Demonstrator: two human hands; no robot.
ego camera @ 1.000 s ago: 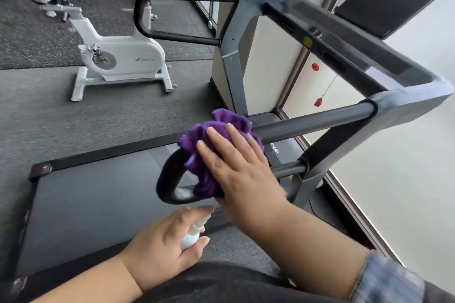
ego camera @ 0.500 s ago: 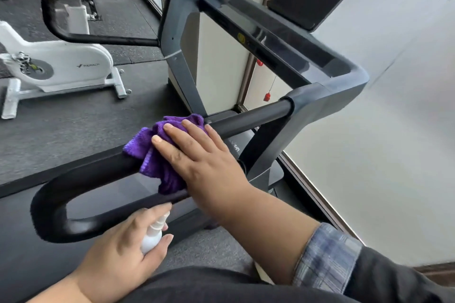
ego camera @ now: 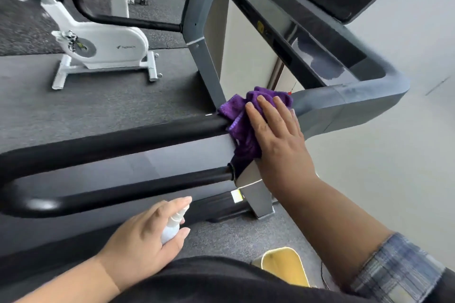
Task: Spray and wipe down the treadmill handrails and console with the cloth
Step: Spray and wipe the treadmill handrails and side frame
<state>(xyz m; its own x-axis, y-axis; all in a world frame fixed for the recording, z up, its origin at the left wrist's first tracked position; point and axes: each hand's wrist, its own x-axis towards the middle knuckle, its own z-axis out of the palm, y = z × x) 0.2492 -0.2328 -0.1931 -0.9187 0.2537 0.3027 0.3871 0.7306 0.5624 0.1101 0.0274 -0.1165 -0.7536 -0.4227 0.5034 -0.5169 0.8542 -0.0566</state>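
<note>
Right grip (ego camera: 275, 140), fingers flat, presses cloth (ego camera: 242, 120) onto handrail (ego camera: 123, 140); left grip (ego camera: 145, 238) curls round bottle (ego camera: 172, 225) below.

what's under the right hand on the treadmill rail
The right hand lies flat on a bunched purple cloth, pressing it where the black handrail meets the grey frame. That joint itself is covered.

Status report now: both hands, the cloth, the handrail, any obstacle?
Right hand flat on purple cloth, at handrail junction with frame. Left hand grips spray bottle, low. Nothing in the way.
</note>
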